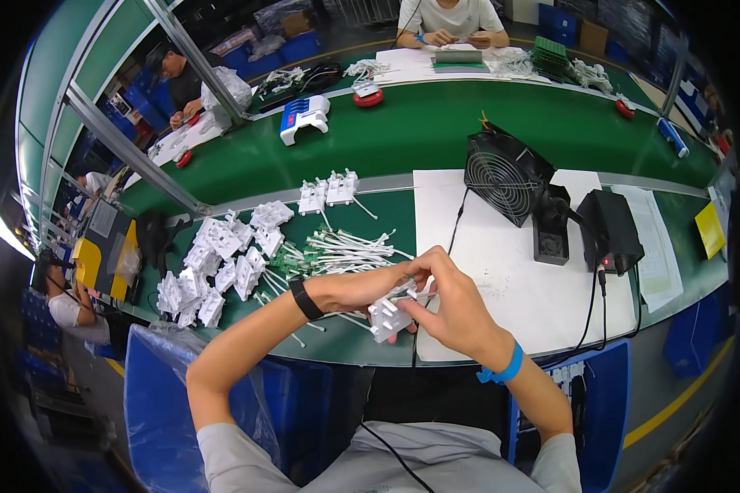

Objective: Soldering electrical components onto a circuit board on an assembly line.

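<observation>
Green bench (393, 205), both hands busy

Looked over the bench and found a white sheet (501, 316) spread flat toward the right. Saw a loose heap of white plastic parts (214, 242) over on the left, tipped every which way. Spotted a black fan (501, 181) with a round wire grille at the sheet's far side, plus a black box (612, 226) to its right, trailing cords. Noticed a bundle of white cables (349, 251) between heap and sheet, partly under the left forearm. Had the left hand (374, 289) and right hand (448, 300) close together, both clamped on one white plastic piece (389, 321). Held it tilted above the bench's front, near the sheet's left edge. Couldn't make out every fingertip contact, tbh.
</observation>
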Demonstrator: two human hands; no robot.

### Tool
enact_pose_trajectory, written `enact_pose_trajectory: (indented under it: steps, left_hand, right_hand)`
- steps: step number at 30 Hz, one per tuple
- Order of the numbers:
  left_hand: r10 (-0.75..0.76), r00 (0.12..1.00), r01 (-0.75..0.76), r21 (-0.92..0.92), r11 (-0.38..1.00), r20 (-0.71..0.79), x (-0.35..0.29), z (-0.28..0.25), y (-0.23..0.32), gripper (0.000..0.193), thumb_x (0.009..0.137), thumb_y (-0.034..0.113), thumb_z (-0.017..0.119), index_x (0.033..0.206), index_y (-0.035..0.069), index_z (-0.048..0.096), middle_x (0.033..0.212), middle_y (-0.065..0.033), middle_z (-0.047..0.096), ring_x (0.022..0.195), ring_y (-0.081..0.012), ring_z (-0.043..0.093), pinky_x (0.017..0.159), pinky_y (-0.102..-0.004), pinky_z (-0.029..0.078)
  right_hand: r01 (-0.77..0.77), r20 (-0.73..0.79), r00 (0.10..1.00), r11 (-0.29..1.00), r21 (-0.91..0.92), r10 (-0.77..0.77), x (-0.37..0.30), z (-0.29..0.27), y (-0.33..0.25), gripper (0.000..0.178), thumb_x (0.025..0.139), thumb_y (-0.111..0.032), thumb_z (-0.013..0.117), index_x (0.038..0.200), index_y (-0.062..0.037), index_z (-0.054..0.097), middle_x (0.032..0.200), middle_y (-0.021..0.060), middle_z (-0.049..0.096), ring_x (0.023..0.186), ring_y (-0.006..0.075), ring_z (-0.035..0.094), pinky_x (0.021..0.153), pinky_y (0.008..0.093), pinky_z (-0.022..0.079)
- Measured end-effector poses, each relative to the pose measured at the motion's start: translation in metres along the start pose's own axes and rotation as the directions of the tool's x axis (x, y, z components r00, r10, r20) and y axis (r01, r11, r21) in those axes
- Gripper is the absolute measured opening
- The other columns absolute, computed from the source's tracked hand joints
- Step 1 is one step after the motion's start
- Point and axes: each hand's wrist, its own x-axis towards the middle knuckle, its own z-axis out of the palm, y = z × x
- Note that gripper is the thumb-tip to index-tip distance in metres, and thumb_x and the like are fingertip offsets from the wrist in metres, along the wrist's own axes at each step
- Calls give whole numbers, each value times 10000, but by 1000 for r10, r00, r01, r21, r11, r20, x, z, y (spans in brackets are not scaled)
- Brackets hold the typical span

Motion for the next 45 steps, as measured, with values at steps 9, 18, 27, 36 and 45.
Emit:
enact_pose_trajectory:
  steps: [9,18,27,36,45]
  left_hand:
    - [78,996,-76,48,996,-46,18,-6,-16,511,1088,620,198,1135,162,420,893,-59,636,705,-175,729,519,-288,569]
    - [109,992,-87,287,954,-63,11,9,8,688,1093,603,70,1365,85,431,983,-53,533,732,-123,527,568,-284,508]
    - [167,984,-145,273,951,-60,6,34,28,872,1061,706,68,1480,-12,331,1288,-158,469,1195,-234,473,1137,-359,354]
    - [110,990,-78,305,949,-87,18,24,15,884,1054,707,104,1650,57,162,1689,-287,168,1584,-426,96,1272,-470,210]
    - [579,701,-331,528,782,-417,22,42,12,577,973,495,680,1171,-41,604,807,-118,662,694,-180,622,642,-345,501]
  right_hand:
    - [-21,-48,999,999,47,23,-5,7,19,404,847,-60,795,1188,-65,579,1044,81,598,925,199,643,681,300,499]
    - [-58,-124,990,996,72,66,-3,2,17,292,827,-32,786,1023,-30,570,950,95,557,794,232,574,699,357,488]
    - [-296,12,945,838,459,328,-9,-15,17,359,817,-50,813,1106,-13,604,999,76,561,811,149,558,703,316,492]
    - [86,-129,990,973,215,-59,-19,-10,41,294,887,-47,723,1179,-34,686,1148,62,603,848,130,562,585,245,393]
    - [-108,-413,867,914,391,280,-13,-11,62,95,948,-31,682,1035,-10,650,998,33,620,791,71,546,647,207,467]
